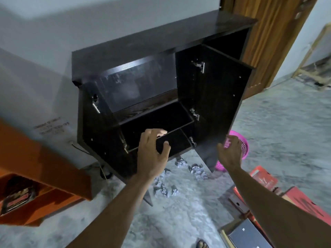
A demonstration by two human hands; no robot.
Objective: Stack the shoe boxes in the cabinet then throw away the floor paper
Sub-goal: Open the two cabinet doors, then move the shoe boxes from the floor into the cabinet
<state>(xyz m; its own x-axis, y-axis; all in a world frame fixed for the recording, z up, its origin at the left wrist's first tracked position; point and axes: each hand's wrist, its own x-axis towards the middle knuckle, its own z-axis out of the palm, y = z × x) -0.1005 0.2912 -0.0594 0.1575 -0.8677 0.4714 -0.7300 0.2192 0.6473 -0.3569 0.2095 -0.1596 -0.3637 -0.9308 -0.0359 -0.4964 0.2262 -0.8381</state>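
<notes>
A dark wooden cabinet (pixel 161 43) stands against the wall with both doors swung wide; its shelves hold nothing I can see. My left hand (pixel 152 151) hovers with fingers spread in front of the lower shelf, holding nothing. My right hand (pixel 230 152) is spread too, close to the edge of the right door (pixel 215 104), apart from it. Crumpled paper balls (pixel 198 171) lie on the floor below the cabinet. Red shoe boxes (pixel 265 179) and a dark box (pixel 247 235) sit on the floor at the lower right, partly hidden by my right arm.
A pink plastic basket (pixel 241 145) stands behind the right door. An orange cabinet (pixel 44 176) fills the left side. A brown wooden door (pixel 268 42) is at the back right. The floor is grey stone.
</notes>
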